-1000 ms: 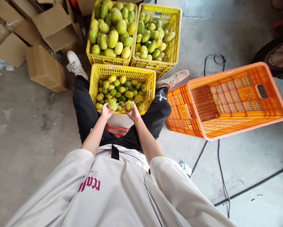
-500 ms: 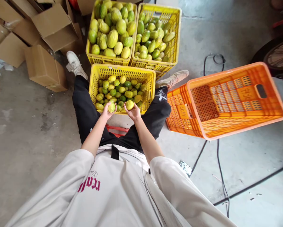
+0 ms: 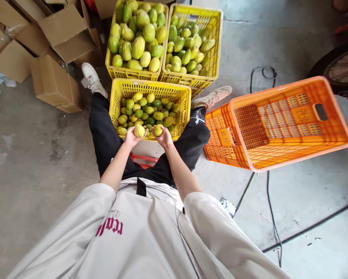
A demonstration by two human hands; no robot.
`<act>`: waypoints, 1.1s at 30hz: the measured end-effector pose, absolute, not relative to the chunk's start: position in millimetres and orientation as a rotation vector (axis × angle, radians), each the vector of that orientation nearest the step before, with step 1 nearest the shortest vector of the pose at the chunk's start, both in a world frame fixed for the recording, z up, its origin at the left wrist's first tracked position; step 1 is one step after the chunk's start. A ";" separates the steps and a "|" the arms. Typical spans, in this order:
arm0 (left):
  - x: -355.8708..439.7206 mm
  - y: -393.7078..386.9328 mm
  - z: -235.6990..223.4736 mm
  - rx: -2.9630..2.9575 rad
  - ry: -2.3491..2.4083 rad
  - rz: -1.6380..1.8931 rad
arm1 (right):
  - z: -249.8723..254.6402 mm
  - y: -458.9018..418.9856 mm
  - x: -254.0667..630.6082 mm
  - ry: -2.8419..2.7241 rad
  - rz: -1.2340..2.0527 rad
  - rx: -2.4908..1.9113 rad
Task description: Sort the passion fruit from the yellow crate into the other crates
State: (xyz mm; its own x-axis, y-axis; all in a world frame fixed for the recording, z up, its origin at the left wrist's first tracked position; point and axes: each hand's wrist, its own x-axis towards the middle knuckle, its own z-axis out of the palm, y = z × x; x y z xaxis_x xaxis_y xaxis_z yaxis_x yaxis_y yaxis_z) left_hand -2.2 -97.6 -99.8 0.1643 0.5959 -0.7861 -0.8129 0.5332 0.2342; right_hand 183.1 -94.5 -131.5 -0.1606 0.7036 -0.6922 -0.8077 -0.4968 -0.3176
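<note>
My left hand [image 3: 131, 138] is cupped around a yellow-green lemon [image 3: 139, 130] above the near edge of a yellow crate [image 3: 186, 112]. A second, slightly greener lemon [image 3: 158, 130] sits in the curled fingers of my right hand [image 3: 165, 138]. Both hands are close together, palms turned inward. Beneath and beyond them, the crate between my legs holds many yellow and green lemons [image 3: 149, 110].
Two more yellow crates [image 3: 136, 73] [image 3: 217, 46] of larger fruit stand just beyond. An orange crate [image 3: 292, 153] is at the right, with black cables [image 3: 271, 209] on the floor and a wheel [image 3: 340, 69] behind. Cardboard boxes [image 3: 53, 83] are piled at the left.
The lemon in my left hand has turned, showing a yellower side, and shifted slightly right. The one in my right hand has rotated and moved slightly down and left.
</note>
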 end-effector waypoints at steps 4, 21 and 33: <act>0.1 -96.0 -101.3 -0.242 1.035 0.974 | -130.3 -94.3 184.2 0.162 1.812 -1.023; -0.1 -96.3 -98.8 -0.274 1.021 0.983 | -129.0 -93.3 186.2 0.168 1.857 -0.952; -0.7 -94.6 -99.8 -0.222 1.075 0.966 | -128.8 -93.5 184.5 0.074 1.778 -0.987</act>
